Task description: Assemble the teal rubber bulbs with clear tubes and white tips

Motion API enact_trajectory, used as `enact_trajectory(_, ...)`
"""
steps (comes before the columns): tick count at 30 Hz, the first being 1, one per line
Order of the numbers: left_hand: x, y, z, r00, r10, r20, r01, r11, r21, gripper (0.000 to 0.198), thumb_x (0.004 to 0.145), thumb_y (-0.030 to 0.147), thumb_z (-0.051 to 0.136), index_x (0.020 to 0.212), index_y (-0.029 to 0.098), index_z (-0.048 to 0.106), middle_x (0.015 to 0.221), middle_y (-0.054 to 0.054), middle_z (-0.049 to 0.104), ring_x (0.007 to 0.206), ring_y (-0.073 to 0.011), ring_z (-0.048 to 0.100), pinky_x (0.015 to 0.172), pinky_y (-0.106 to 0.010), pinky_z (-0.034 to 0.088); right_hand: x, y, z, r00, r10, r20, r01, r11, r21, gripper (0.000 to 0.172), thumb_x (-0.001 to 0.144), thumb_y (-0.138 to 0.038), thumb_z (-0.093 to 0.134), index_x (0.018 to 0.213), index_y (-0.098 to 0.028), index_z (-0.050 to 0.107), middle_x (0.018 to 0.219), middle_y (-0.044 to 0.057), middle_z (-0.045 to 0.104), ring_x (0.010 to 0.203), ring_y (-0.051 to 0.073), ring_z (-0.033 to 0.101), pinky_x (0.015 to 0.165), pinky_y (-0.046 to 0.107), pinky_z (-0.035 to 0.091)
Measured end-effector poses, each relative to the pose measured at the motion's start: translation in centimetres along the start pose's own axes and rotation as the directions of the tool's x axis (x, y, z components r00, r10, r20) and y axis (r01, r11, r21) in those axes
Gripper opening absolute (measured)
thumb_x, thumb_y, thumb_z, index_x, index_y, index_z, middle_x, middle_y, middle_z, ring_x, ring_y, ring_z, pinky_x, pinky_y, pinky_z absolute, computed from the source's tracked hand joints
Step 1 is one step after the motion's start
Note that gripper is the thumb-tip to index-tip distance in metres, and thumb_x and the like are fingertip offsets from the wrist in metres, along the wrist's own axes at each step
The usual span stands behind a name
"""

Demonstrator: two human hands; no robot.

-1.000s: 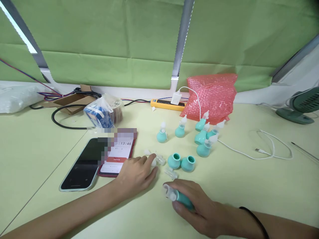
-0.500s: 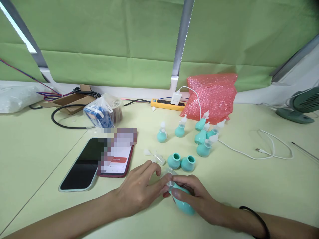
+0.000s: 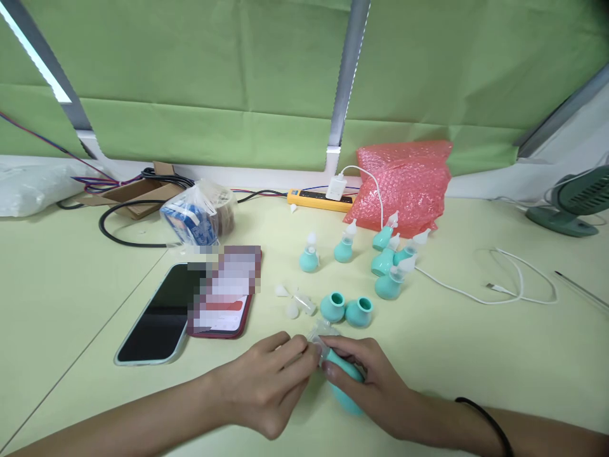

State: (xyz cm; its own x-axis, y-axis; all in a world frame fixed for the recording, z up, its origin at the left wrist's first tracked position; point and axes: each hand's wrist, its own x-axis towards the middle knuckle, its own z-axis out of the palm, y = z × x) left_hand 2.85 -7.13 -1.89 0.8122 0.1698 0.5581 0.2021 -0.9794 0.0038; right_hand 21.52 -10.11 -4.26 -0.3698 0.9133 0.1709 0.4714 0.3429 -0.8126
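A teal squeeze bulb (image 3: 347, 393), like that of a nasal aspirator, lies tilted in the closed fingers of my right hand (image 3: 380, 387). At its mouth sits a clear plastic piece (image 3: 320, 344), which the closed fingers of my left hand (image 3: 266, 381) pinch; my fingertips partly cover it. More clear plastic parts (image 3: 323, 328) lie just beyond my fingers. Two teal bulbs with open necks, one on the left (image 3: 332, 308) and one on the right (image 3: 360, 312), stand behind. Beside them lie a clear tube (image 3: 304, 303), a white tip (image 3: 280, 290) and a small round piece (image 3: 292, 311).
Several teal bulbs fitted with clear nozzles (image 3: 389, 285) stand farther back, before a pink bubble-wrap bag (image 3: 399, 184). Two phones (image 3: 157, 317) lie on the left. A yellow power strip (image 3: 314, 200), white cable (image 3: 457, 295), bagged tape (image 3: 204, 212) and green fan (image 3: 566, 209) surround the area.
My left hand has rolled over and its fingers have curled in tighter at the bulb's mouth. A small round piece behind it has come into view. The bulb has shifted slightly left.
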Motion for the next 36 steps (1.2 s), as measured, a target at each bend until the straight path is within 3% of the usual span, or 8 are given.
enact_trajectory(8, 0.0, 0.6, -0.1, 0.998, -0.067, 0.009, 0.067, 0.996, 0.061, 0.018, 0.076, 0.0, 0.04, 0.073, 0.004, 0.057, 0.064, -0.011, 0.051, 0.061, -0.0183, 0.038, 0.042, -0.027, 0.033, 0.0, 0.0, 0.3, 0.995, -0.078, -0.059, 0.069, 0.987, -0.144, 0.025, 0.075, -0.022, 0.05, 0.098, -0.014, 0.058, 0.089, 0.009, 0.066, 0.081, 0.021, 0.061, 0.075, 0.033, 0.047)
enact_trajectory(13, -0.1, 0.6, 0.3, 0.969, -0.232, 0.083, 0.232, 0.973, 0.014, 0.013, 0.075, -0.001, 0.042, 0.073, 0.008, 0.051, 0.069, -0.007, 0.047, 0.065, -0.017, 0.038, 0.046, -0.025, 0.035, -0.1, 0.4, 0.4, 0.982, -0.173, -0.08, 0.156, 0.97, -0.186, 0.028, 0.075, -0.019, 0.049, 0.101, -0.011, 0.055, 0.089, 0.01, 0.066, 0.079, 0.02, 0.063, 0.073, 0.032, 0.048)
enact_trajectory(16, -0.2, 0.7, 0.4, 0.965, -0.225, 0.135, 0.226, 0.974, 0.012, 0.013, 0.073, -0.003, 0.043, 0.075, 0.009, 0.048, 0.071, -0.006, 0.047, 0.065, -0.0161, 0.038, 0.055, -0.029, 0.039, -0.1, 0.5, 0.4, 0.97, -0.223, -0.094, 0.196, 0.952, -0.237, 0.028, 0.075, -0.019, 0.049, 0.1, -0.01, 0.054, 0.091, 0.011, 0.066, 0.081, 0.021, 0.063, 0.073, 0.031, 0.048)
enact_trajectory(23, -0.6, 0.5, 1.4, 0.954, -0.254, 0.161, 0.242, 0.966, 0.091, 0.015, 0.076, -0.001, 0.039, 0.078, 0.012, 0.047, 0.073, -0.005, 0.049, 0.066, -0.0167, 0.04, 0.059, -0.031, 0.038, 0.3, 0.2, 0.0, 0.99, -0.139, -0.037, 0.131, 0.978, -0.163, 0.025, 0.074, -0.017, 0.05, 0.099, -0.015, 0.054, 0.085, 0.006, 0.067, 0.074, 0.017, 0.062, 0.07, 0.028, 0.046)
enact_trajectory(27, -0.4, 0.2, 1.1, 0.939, -0.338, 0.067, 0.341, 0.939, -0.049, 0.013, 0.083, 0.005, 0.037, 0.084, 0.012, 0.048, 0.075, -0.005, 0.051, 0.066, -0.0156, 0.041, 0.055, -0.027, 0.037, 0.6, -0.1, -0.3, 0.997, -0.079, -0.012, 0.077, 0.989, -0.127, 0.02, 0.073, -0.016, 0.05, 0.093, -0.017, 0.055, 0.075, 0.002, 0.066, 0.067, 0.016, 0.061, 0.066, 0.027, 0.045)
enact_trajectory(31, 0.1, 0.0, 0.6, 0.915, -0.393, 0.086, 0.402, 0.905, -0.14, 0.02, 0.083, 0.02, 0.047, 0.102, 0.014, 0.048, 0.078, -0.005, 0.05, 0.072, -0.0167, 0.043, 0.057, -0.026, 0.039, 0.7, -0.3, -0.4, 0.997, -0.078, -0.003, 0.077, 0.991, -0.108, 0.017, 0.074, -0.015, 0.05, 0.089, -0.019, 0.056, 0.076, 0.001, 0.066, 0.066, 0.015, 0.06, 0.065, 0.025, 0.045)
enact_trajectory(36, 0.4, -0.6, 0.4, 0.917, -0.39, 0.081, 0.398, 0.885, -0.242, 0.012, 0.083, 0.013, 0.045, 0.084, 0.014, 0.058, 0.072, -0.004, 0.05, 0.068, -0.0138, 0.042, 0.056, -0.024, 0.038, 0.6, -0.2, -0.4, 0.994, -0.109, -0.015, 0.107, 0.989, -0.105, 0.019, 0.073, -0.018, 0.052, 0.091, -0.017, 0.057, 0.076, 0.003, 0.066, 0.065, 0.015, 0.06, 0.065, 0.025, 0.046)
